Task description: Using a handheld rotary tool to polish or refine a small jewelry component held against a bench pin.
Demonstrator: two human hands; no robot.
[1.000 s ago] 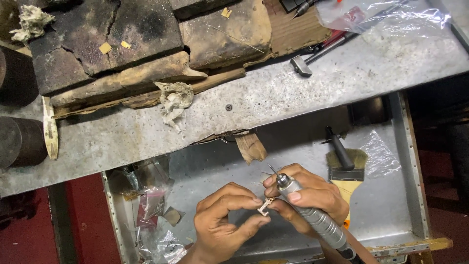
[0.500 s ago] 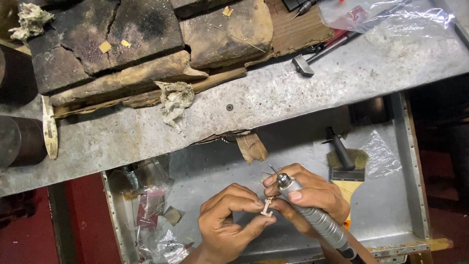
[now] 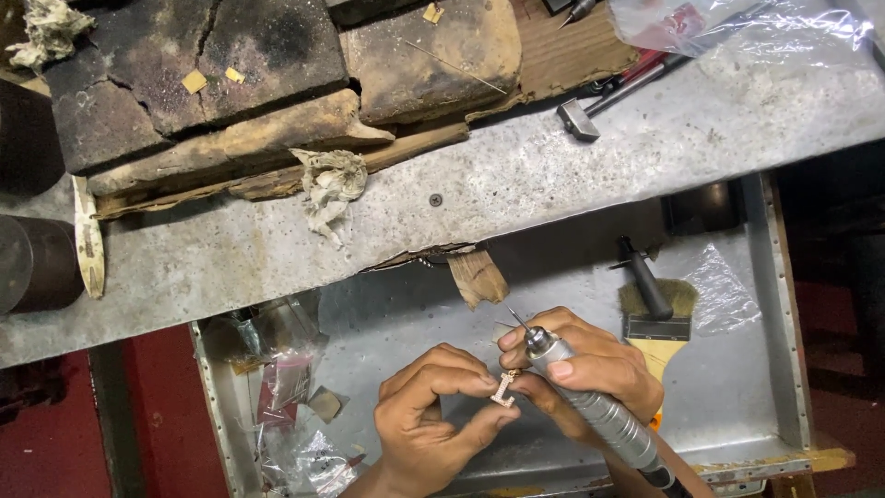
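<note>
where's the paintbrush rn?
Head view, right side: the paintbrush lies in the open metal drawer, just right of the right hand holding the rotary tool, beside a clear plastic bag.

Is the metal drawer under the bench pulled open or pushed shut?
Open. The metal drawer juts out below the workbench, showing a brush and plastic bags lying inside.
</note>
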